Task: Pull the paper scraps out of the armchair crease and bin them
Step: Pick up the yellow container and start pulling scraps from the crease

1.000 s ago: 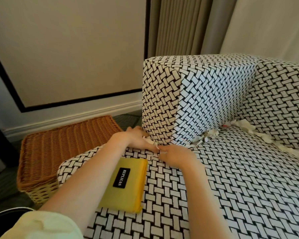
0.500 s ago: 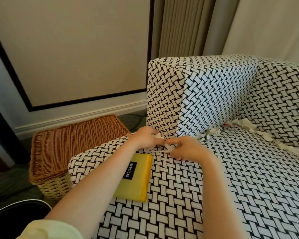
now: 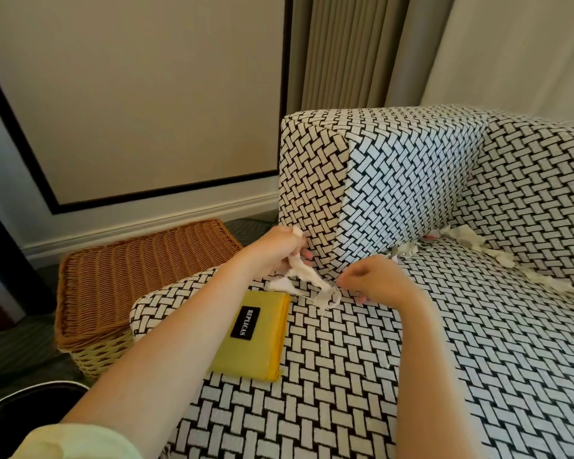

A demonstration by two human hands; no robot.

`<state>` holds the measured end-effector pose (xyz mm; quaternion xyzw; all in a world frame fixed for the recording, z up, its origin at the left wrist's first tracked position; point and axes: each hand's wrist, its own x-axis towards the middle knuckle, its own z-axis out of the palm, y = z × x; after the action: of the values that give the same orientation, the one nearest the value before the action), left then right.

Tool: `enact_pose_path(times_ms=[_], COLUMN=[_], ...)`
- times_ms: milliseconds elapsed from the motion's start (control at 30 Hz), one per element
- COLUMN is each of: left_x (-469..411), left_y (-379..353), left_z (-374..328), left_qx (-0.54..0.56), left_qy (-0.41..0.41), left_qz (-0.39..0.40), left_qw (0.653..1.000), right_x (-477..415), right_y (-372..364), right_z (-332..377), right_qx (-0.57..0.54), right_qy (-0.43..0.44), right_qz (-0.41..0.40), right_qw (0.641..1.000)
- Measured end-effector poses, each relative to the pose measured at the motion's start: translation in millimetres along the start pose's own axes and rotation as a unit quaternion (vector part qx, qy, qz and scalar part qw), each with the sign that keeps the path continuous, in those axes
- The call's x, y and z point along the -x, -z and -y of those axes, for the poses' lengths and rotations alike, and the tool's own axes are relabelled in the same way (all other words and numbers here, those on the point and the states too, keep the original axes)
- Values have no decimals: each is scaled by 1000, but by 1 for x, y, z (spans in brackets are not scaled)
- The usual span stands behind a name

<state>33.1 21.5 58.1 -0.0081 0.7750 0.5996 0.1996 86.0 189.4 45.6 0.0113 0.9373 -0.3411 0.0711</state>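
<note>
at the near end of the crease between armrest and seat, on the armchair [image 3: 411,359], most of the fingertips are out of sight. the left hand [image 3: 274,251] shows only its back and knuckles. the right hand [image 3: 378,281] tucks its fingers under the palm, so exactly which fingers hold is hard to make out. the chair's right side and front run out of frame, and the farthest scraps blur into the black-and-white weave. a dark rounded object [image 3: 30,402] in the lower left corner is cut off and cannot be identified.

the held scrap [image 3: 307,276] is a twisted, crumpled strip of off-white paper. it stretches in the air just above the seat between the two hands, with a thin frayed tail hanging at its right end. more paper scraps [image 3: 471,241] of the same pale colour lie wedged farther back along the crease, where the seat meets armrest and backrest, one with a touch of red.

the left hand is a closed fist gripping one end of the strip, with paper poking out above and below it. the right hand, fingers curled downward, pinches the other end. both forearms reach forward over the seat. the left one crosses above a yellow pouch [image 3: 256,339] with a black label, lying flat on the cushion. a wicker basket [image 3: 140,279] stands on the floor beside the chair.
</note>
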Motion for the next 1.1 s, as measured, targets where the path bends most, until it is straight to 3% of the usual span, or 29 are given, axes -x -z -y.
enact_pose_path(times_ms=[67,200,300,400,533,667,833,1100], left_x=[-2,-3,-2,2,10,15,13,13], left_y=[-3,-4,1,4,-1,-1,0,-18], left_z=[0,1,-1,-1,2,2,1,-1], left_qx=[-19,-163,-227,-355,-492,-534,-497,-446], left_qy=[2,-10,12,85,96,88,123,70], left_qz=[-27,-34,22,85,39,14,61,75], left_qw=[999,986,974,927,864,841,857,889], right_x=[0,2,-3,-11,-16,-21,-27,-19], right_y=[5,3,-12,-28,-38,-40,-34,-7], right_z=[-4,0,6,8,9,4,-6,-15], right_qx=[4,48,104,118,119,138,109,39], right_qy=[-32,-107,-130,-147,-175,-193,-181,-138], right_qz=[-25,12,-15,-91,-159,-202,-198,-137], right_qw=[999,993,986,978,964,950,957,980])
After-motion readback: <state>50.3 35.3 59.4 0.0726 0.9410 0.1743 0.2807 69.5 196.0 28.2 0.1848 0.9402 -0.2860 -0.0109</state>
